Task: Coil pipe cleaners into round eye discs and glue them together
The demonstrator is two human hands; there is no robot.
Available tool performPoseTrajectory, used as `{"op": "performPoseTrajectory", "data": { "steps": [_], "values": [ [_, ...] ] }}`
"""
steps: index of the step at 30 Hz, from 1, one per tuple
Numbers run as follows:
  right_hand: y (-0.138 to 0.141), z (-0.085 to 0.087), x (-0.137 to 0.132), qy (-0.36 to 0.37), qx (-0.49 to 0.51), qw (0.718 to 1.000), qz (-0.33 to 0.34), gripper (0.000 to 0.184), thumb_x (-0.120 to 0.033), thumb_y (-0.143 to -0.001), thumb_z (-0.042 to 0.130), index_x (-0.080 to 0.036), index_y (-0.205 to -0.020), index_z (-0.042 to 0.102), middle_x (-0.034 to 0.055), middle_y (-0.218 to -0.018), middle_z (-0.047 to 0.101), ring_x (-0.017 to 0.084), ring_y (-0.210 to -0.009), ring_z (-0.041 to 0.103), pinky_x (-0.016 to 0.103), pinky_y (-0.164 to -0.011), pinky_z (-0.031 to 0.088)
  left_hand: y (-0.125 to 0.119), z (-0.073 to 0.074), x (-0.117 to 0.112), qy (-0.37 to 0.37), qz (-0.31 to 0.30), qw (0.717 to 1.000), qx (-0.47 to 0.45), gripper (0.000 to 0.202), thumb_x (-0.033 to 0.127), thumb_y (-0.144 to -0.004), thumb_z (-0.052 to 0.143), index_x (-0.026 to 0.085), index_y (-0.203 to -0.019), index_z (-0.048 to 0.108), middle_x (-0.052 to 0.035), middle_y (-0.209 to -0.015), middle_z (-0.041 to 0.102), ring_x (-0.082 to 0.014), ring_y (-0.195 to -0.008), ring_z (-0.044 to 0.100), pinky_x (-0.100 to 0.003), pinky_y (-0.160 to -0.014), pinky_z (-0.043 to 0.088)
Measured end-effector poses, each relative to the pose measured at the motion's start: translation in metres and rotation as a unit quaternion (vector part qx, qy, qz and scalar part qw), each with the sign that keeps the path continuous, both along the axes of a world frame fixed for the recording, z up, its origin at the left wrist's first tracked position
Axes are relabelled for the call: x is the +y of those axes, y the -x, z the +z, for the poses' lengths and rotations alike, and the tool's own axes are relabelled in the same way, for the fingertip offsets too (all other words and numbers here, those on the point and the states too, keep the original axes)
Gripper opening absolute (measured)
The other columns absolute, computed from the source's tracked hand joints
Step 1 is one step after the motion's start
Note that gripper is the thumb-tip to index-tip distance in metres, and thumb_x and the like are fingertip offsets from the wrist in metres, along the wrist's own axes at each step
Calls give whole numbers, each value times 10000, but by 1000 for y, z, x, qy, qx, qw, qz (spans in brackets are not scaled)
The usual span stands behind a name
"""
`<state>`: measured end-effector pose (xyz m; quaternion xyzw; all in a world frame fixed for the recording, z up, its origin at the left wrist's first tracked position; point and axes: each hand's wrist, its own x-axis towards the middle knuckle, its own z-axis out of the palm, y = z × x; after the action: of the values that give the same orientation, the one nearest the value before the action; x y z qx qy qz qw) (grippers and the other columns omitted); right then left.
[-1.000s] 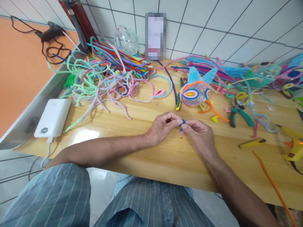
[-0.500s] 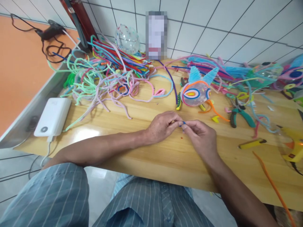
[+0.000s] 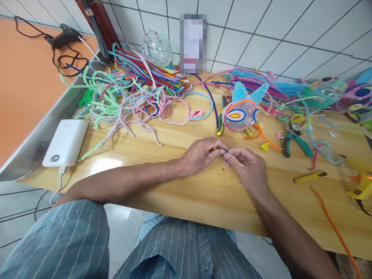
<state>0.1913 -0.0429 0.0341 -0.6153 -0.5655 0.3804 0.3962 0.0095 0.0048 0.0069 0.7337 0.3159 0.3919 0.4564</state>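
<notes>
We hold a small blue strip (image 3: 226, 152) low over the middle of the desk (image 3: 180, 197), whose pale wood shows a smooth, streaky grain. Our left hand (image 3: 199, 155) and right hand (image 3: 250, 166) are both pinched narrow on it, thumbs against curled fingers; they cover most of it, so we cannot tell its full shape. Just beyond them sits a round, see-through ball (image 3: 246, 122) with two pointed, fuzzy light-blue ears (image 3: 240, 93) and flat oval rings on its side. To our right lie pliers (image 3: 300, 143) with curved green handles, a slim yellow cutter (image 3: 309, 177) and a long, thin orange stem (image 3: 334, 221). To our left, soft, fluffy stems (image 3: 106, 104) tangle in loops near a glossy white power bank (image 3: 65, 139), boxy with rounded corners.
</notes>
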Motion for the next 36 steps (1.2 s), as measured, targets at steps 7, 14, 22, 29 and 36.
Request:
{"op": "performPoseTrajectory", "data": {
  "steps": [7,14,22,29,36],
  "values": [
    [-4,-2,2,14,28,999,11,167,-377,-809,770,-212,-829,779,-17,-608,700,132,-542,625,255,-543,507,5,4,4,-50,15,998,27,152,233,-991,606,166,-903,710,-52,-866,729,-146,-807,643,-268,-793,493],
    [-3,1,3,48,94,994,15,173,-362,-782,816,-230,-893,819,1,-653,760,156,-552,688,289,-562,583,2,6,-6,7,48,998,-40,155,244,-978,625,144,-906,719,-47,-849,730,-127,-770,630,-250,-745,480],
    [-2,0,3,26,75,997,-6,178,-389,-776,817,-219,-779,766,1,-624,735,143,-533,646,274,-547,550,-6,-4,-9,172,31,976,-130,210,342,-941,668,136,-922,704,-40,-869,734,-130,-801,643,-257,-775,509],
    [-9,-6,5,6,8,1000,13,205,-401,-807,782,-211,-741,745,-18,-599,677,121,-537,580,247,-525,463,2,6,2,50,8,999,-14,122,265,-929,681,156,-887,716,-19,-824,692,-117,-733,567,-251,-717,441],
    [-8,-3,7,60,79,994,41,179,-392,-759,832,-229,-812,779,-19,-628,703,133,-550,622,271,-556,542,2,6,-1,65,26,997,-42,161,261,-949,648,146,-839,680,-18,-797,674,-115,-737,571,-250,-713,445]
  ]
}}
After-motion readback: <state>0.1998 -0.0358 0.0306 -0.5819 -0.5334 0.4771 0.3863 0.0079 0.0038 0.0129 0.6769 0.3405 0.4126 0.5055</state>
